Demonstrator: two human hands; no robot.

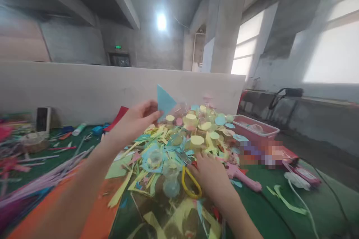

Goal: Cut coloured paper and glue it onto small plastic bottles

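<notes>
My left hand [134, 121] is raised above the table and pinches a light blue paper triangle [165, 101] by its lower corner. My right hand [209, 175] rests low on the heap of paper scraps, with fingers curled around the yellow-handled scissors [190, 186]. The heap [179, 138] is made of yellow, blue and pink paper strips and round cut-outs piled on a clear plastic sheet.
A pink glue gun [242, 177] lies right of my right hand. A pink plastic basket [255, 129] stands at the back right. Orange paper [95, 213] and thin pink sticks [42, 179] lie at the left. A white partition [84, 89] runs behind the green table.
</notes>
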